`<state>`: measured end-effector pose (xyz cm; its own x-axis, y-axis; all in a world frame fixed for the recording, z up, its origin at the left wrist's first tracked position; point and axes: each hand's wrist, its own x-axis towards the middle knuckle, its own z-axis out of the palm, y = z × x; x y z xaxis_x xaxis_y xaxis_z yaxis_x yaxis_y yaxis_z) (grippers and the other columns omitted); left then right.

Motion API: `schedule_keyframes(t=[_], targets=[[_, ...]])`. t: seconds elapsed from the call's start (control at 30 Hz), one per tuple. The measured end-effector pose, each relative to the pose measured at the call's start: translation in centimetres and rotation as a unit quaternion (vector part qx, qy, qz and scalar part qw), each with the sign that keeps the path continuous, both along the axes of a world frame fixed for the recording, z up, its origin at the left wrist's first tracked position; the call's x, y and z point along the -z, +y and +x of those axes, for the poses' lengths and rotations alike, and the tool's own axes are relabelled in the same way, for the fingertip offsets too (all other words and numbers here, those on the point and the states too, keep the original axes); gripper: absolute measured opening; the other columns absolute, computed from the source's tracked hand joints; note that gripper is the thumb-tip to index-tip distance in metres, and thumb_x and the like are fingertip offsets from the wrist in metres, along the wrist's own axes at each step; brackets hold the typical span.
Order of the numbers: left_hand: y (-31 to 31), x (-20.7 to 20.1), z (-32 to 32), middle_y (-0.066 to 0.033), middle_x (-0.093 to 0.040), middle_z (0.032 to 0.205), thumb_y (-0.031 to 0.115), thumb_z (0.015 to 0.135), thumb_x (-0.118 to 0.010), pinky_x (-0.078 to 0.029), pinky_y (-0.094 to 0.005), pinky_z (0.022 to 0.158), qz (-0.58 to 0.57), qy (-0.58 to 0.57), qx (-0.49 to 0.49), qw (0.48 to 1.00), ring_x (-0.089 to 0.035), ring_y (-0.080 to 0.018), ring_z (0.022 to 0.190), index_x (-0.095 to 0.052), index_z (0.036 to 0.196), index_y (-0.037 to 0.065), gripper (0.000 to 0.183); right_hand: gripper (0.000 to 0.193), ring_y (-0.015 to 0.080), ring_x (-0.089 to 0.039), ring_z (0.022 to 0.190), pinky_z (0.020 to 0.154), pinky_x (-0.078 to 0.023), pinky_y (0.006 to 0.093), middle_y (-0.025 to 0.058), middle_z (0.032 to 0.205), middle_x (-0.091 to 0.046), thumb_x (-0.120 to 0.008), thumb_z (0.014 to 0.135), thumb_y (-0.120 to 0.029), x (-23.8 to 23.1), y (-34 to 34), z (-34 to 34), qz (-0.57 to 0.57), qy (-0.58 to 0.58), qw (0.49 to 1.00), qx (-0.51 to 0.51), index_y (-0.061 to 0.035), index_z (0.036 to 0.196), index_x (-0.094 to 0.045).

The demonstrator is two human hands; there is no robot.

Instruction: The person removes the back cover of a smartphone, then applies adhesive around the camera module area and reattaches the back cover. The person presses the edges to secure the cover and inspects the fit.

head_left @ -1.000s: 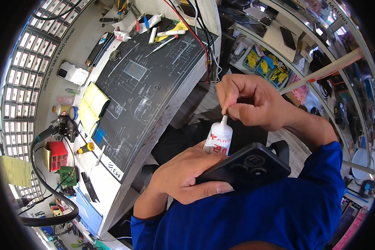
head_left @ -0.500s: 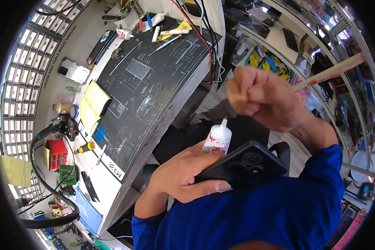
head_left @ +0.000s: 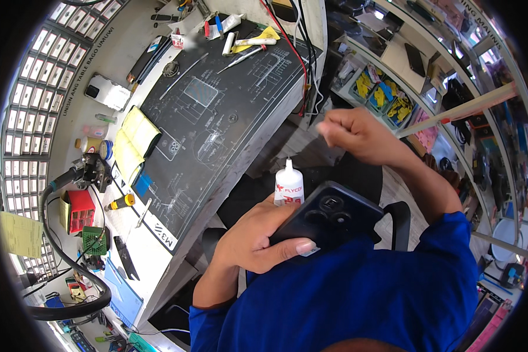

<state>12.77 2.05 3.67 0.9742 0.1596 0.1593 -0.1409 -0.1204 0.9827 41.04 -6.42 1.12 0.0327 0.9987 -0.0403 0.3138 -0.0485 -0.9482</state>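
Note:
My left hand [head_left: 253,239] grips a dark smartphone [head_left: 328,216], camera side up, together with a small white glue bottle [head_left: 288,186] that stands upright against it. The bottle's pointed nozzle is bare. My right hand [head_left: 356,134] is raised above and to the right of the bottle, its fingers pinched together on something too small to make out. Both hands hover off the edge of the workbench, over my lap.
A dark printed work mat [head_left: 217,117] covers the white bench [head_left: 152,258]. Yellow cloth [head_left: 134,141], tweezers, a small screwdriver [head_left: 123,202], a red box [head_left: 81,210], a thick black hose [head_left: 58,293] and tubes lie on it. Shelves with parts bins [head_left: 387,100] stand at the right.
My right hand left the bottle's tip and rose up and to the right, fingers still pinched. The nozzle now stands bare. My left hand kept hold of the phone and bottle.

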Motion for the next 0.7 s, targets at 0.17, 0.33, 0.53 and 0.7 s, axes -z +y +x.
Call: schedule_keyframes(t=[0.17, 0.33, 0.53, 0.7], targets=[[-0.7, 0.8, 0.4, -0.0133, -0.07, 0.095, 0.032, 0.098, -0.072, -0.048, -0.0382, 0.093, -0.064, 0.022, -0.063, 0.996, -0.068, -0.0283, 0.09, -0.066, 0.116, -0.004, 0.041, 0.027, 0.0342, -0.068, 0.095, 0.088, -0.051, 0.0451, 0.0143, 0.103, -0.069, -0.064, 0.101, -0.02, 3.1, 0.4, -1.8, 0.209, -0.273, 0.939, 0.019, -0.0023, 0.122, -0.066], [-1.1, 1.4, 1.6, -0.0154, -0.069, 0.113, 0.032, 0.101, -0.068, -0.044, -0.0408, 0.102, -0.12, 0.053, -0.079, 0.988, -0.064, -0.0272, 0.111, -0.064, 0.126, -0.004, 0.045, 0.056, 0.0231, -0.067, 0.119, 0.104, -0.052, 0.0405, 0.0134, 0.135, -0.067, -0.074, 0.095, -0.01, 6.5, -1.9, -2.3, 0.034, 0.175, 0.978, -0.108, -0.0038, 0.147, -0.056], [-1.2, 2.5, 2.7, -0.0172, -0.063, 0.134, 0.038, 0.103, -0.066, -0.034, -0.0416, 0.112, -0.101, 0.056, -0.108, 0.987, -0.052, -0.0279, 0.124, -0.06, 0.139, -0.001, 0.054, 0.045, 0.013, -0.067, 0.111, 0.093, -0.057, 0.0333, 0.0063, 0.127, -0.07, -0.078, 0.095, -0.01, 4.9, -3.1, -6.2, -0.08, 0.416, 0.905, 0.05, -0.0029, 0.136, -0.063], [-1.9, 3.1, 3.3, -0.0123, -0.07, 0.119, 0.04, 0.103, -0.065, -0.032, -0.0416, 0.113, -0.078, 0.042, -0.187, 0.978, -0.059, -0.0251, 0.11, -0.061, 0.137, 0.0, 0.053, 0.033, 0.0093, -0.068, 0.094, 0.08, -0.057, 0.0313, 0.0055, 0.1, -0.075, -0.073, 0.094, -0.007, 5.4, -3.4, -5.7, 0.073, 0.158, 0.983, 0.057, -0.0008, 0.125, -0.07]])
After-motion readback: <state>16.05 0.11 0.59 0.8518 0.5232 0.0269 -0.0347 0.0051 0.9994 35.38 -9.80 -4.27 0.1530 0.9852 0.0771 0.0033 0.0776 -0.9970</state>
